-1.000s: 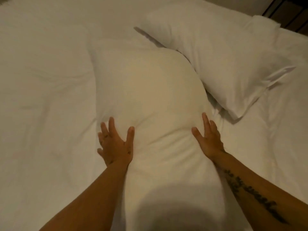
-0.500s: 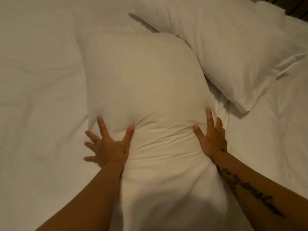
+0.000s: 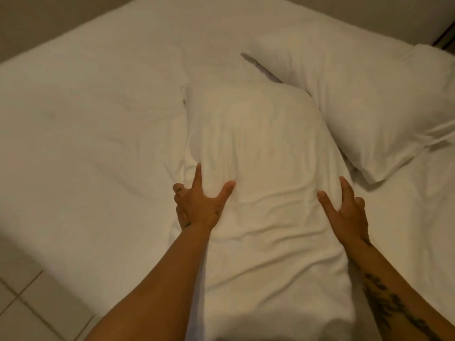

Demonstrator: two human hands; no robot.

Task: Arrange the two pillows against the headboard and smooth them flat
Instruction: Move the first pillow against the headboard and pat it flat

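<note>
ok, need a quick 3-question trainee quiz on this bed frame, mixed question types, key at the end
1. True or false: both hands are on the same pillow.
2. Multiple choice: where does the second pillow lie relative to the one being handled? A) to its far right, at an angle B) stacked on top of it C) on the floor
3. Short answer: what floor surface shows at lower left?

Key
1. True. The left hand and right hand flank the near pillow, fingers spread on its sides.
2. A. The second pillow lies angled on the bed sheet, to the far right.
3. Tiled floor.
</note>
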